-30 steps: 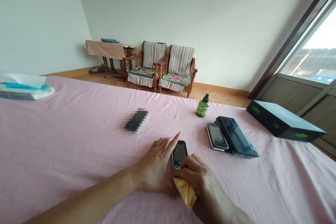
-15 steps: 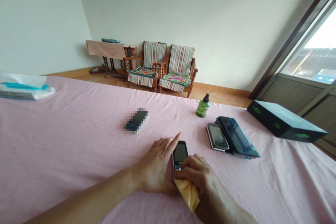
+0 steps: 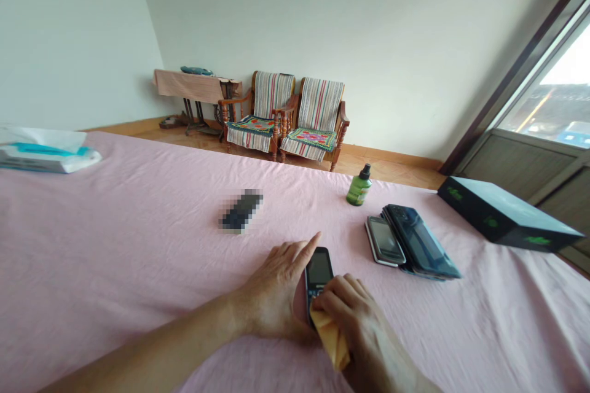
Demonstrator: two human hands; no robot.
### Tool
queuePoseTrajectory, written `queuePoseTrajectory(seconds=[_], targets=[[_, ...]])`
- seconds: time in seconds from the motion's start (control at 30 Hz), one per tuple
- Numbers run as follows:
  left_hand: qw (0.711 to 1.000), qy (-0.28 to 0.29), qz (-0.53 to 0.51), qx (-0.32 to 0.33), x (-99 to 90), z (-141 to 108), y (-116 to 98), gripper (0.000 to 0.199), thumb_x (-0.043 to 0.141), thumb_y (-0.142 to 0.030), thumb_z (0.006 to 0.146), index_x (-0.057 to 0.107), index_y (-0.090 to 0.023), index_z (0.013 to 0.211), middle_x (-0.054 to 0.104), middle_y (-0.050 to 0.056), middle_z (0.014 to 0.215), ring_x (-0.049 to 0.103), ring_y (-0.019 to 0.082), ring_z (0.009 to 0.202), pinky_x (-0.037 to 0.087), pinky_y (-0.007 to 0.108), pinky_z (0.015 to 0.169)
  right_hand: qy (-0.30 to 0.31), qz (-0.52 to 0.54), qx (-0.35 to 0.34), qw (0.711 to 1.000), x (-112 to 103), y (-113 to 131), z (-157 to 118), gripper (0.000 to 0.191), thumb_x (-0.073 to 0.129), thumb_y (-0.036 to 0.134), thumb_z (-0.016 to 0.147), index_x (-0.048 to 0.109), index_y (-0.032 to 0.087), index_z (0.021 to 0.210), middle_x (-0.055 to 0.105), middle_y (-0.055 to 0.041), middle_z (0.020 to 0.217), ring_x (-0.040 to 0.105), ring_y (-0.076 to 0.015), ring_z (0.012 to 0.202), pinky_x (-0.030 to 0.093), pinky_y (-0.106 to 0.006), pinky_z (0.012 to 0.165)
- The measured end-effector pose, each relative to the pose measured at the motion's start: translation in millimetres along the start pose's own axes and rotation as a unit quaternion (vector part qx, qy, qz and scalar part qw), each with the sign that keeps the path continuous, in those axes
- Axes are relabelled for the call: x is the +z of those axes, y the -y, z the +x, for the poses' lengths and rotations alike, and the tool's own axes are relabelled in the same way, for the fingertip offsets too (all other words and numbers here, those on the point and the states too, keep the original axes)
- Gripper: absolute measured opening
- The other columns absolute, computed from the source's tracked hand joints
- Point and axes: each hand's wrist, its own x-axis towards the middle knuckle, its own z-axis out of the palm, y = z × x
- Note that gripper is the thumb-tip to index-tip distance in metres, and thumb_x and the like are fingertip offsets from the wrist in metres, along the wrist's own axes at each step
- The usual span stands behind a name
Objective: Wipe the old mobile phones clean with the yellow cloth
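Note:
A dark keypad phone (image 3: 319,267) lies on the pink cloth (image 3: 152,227), its screen facing up. Around its left side and lower end rests my left hand (image 3: 276,291), the index finger stretched along the upper left edge and the thumb near the bottom. My right hand (image 3: 357,313) is closed on a yellow cloth (image 3: 332,341) and presses it on the phone's keypad, covering the lower right part of the phone. Beyond my left hand lies a pixelated dark phone-like object (image 3: 242,210).
To the right lie a silver-edged phone (image 3: 385,241) and a stack of dark phones (image 3: 420,239). Behind them stand a green spray bottle (image 3: 359,186) and a black box (image 3: 507,212). A tissue pack (image 3: 50,156) is far left. Two chairs (image 3: 295,116) stand beyond.
My right hand has shifted slightly down the phone's keypad with the yellow cloth. My left hand keeps its place beside the phone. The whole view has moved a little.

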Motion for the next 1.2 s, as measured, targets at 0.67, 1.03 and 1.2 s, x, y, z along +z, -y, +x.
queuePoseTrajectory(seconds=[0.67,1.03,1.2], targets=[[1.0,-0.003,-0.005,0.003,1.0,0,0,0.131,0.082,-0.049,0.05,0.0,-0.023,0.149,0.036,0.015,0.142,0.036,0.038,0.128,0.026,0.055,0.107,0.033,-0.004,-0.018,0.999,-13,5,5,0.018,0.057,0.007,0.083,0.067,0.022,0.081,0.061,-0.0039,0.082,0.054,-0.0185,0.079,0.034,-0.03,0.068],[0.998,0.047,-0.019,-0.041,-6.7,-1,-4,0.13,0.079,-0.058,0.053,-0.004,-0.028,0.149,0.025,0.015,0.149,0.023,0.041,0.136,0.015,0.062,0.109,0.099,0.028,0.045,0.994,-37,-12,-2,0.036,0.052,-0.009,0.071,0.071,0.02,0.083,0.057,-0.0043,0.08,0.054,-0.0165,0.075,0.037,-0.026,0.062],[0.997,0.056,-0.013,-0.045,-5.5,-1,-3,0.132,0.079,-0.059,0.053,-0.006,-0.027,0.149,0.025,0.015,0.149,0.023,0.04,0.136,0.016,0.062,0.109,0.098,0.063,0.038,0.992,-35,-11,-1,0.035,0.051,-0.007,0.075,0.071,0.02,0.087,0.057,-0.0043,0.082,0.054,-0.0152,0.076,0.039,-0.025,0.062]])
